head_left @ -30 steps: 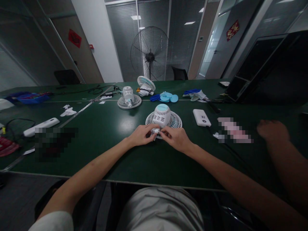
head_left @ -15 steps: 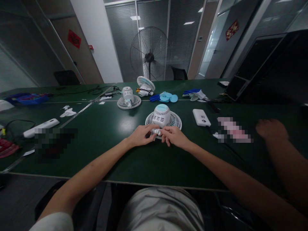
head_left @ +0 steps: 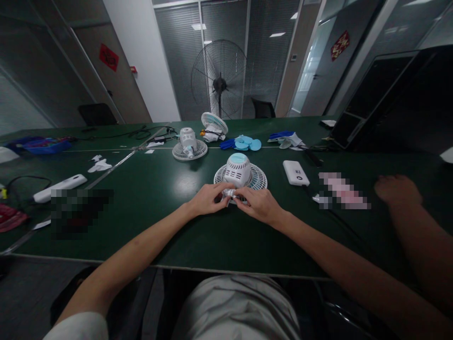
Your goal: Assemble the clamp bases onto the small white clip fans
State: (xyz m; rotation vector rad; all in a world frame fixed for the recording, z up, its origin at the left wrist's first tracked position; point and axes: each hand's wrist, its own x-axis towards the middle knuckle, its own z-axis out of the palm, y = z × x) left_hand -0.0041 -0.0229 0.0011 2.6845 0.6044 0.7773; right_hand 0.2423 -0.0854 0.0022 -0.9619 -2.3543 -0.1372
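A small white desk fan (head_left: pixel 239 173) with a light blue cap lies face down on the green table (head_left: pixel 152 189), its round grille flat on the surface. My left hand (head_left: pixel 207 199) and my right hand (head_left: pixel 260 204) meet at its near edge. Both pinch a small white part (head_left: pixel 230 193) that sticks out from the fan's base. The fingers of both hands are curled tight around that part, which hides most of it.
A white power bank (head_left: pixel 296 172) lies right of the fan. Another person's hand (head_left: pixel 397 190) rests on the table at far right. Two more small fans (head_left: pixel 190 144) (head_left: pixel 213 126), blue fan blades (head_left: pixel 246 142) and a white power strip (head_left: pixel 60 187) lie further off. A floor fan (head_left: pixel 219 78) stands behind.
My right hand's fingers have shifted slightly on the small white part. The fan and my left hand have stayed in place.
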